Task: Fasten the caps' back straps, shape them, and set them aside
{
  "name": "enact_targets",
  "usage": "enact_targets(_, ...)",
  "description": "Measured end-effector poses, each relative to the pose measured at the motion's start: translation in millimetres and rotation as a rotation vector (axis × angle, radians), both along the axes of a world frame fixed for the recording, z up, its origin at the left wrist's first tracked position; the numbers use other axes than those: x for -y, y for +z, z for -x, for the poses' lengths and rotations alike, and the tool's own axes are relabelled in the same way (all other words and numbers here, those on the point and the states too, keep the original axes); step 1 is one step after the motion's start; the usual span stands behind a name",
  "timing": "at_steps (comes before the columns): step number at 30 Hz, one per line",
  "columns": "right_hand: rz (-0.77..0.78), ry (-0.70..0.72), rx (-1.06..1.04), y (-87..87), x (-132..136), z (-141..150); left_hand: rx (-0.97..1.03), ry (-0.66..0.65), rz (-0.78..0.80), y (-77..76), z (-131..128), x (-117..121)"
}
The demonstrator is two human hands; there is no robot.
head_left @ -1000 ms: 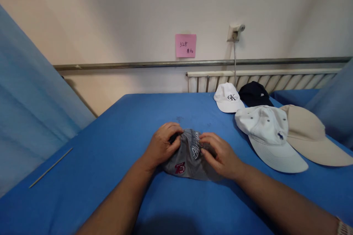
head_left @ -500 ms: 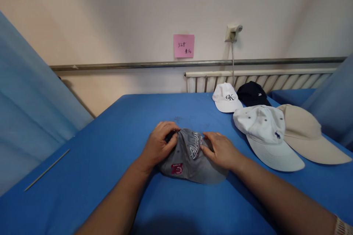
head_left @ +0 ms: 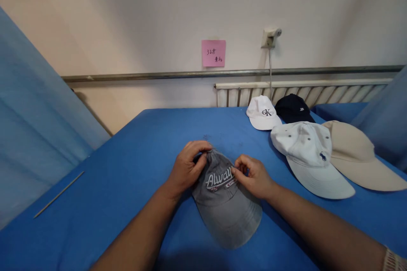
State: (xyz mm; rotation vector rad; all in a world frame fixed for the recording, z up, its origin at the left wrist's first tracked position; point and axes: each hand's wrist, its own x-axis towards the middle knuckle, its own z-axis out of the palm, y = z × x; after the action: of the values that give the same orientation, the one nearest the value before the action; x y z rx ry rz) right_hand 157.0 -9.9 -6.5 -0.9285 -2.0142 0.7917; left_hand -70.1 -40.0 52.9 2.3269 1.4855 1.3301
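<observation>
A grey baseball cap (head_left: 219,203) with white "Always" lettering rests on the blue-covered table, its brim pointing toward me and a little right. My left hand (head_left: 190,165) grips the crown at the upper left, thumb in front and fingers over the top. On the other side, my right hand (head_left: 254,175) pinches the cap's right side by the end of the lettering, with thumb and forefinger closed together. The back of the cap is hidden behind the crown and my left hand.
At the right lie a pale cap with a horse emblem (head_left: 305,148), a beige cap (head_left: 349,146), a white cap (head_left: 261,112) and a navy cap (head_left: 294,108). A thin stick (head_left: 59,194) lies at the left edge. Behind are a radiator (head_left: 241,93) and a socket (head_left: 269,38).
The grey cap has turned so its brim swings toward me and its lettering faces front. The red side patch no longer shows. Both hands stay on the cap.
</observation>
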Motion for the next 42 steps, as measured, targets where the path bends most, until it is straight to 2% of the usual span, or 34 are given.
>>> enact_targets(3,0.002,-0.097,-0.032,-1.6,-3,-5,0.114,0.148,-0.002,0.8,5,-1)
enact_targets(5,0.01,-0.12,-0.032,-3.0,-4,-8,0.127,0.188,0.053,1.0,9,-3)
enact_targets(9,0.031,-0.106,-0.031,-6.8,-7,-8,-0.035,0.107,0.219,-1.7,9,-5)
enact_targets(11,0.039,-0.097,-0.03,-8.6,-7,-7,-0.121,0.056,0.255,-3.1,6,-4)
enact_targets(14,0.04,-0.086,-0.049,-9.2,-7,-6,-0.138,0.086,0.174,-3.3,1,0)
enact_targets(18,-0.039,-0.076,-0.136,-2.7,0,-8,-0.016,0.184,0.024,-5.0,0,1)
enact_targets(20,-0.089,-0.027,-0.164,3.4,7,-8,0.041,0.189,0.053,-8.5,-1,-1)
enact_targets(22,-0.12,0.087,-0.154,9.1,16,-7,0.104,0.17,0.136,-13.3,-2,-4)
enact_targets(25,-0.111,0.223,-0.127,11.0,24,-3,0.197,0.113,0.258,-22.0,-6,-8)
enact_targets(30,-0.006,-0.004,-0.192,-6.0,11,7,0.384,0.094,0.364,-39.1,-16,-11)
enact_targets(36,0.088,0.025,-0.147,-20.5,-2,18,0.547,0.056,0.414,-48.1,-39,-9)
enact_targets(42,0.14,-0.018,-0.158,-23.8,-5,24,0.541,0.037,0.396,-47.9,-53,-6)
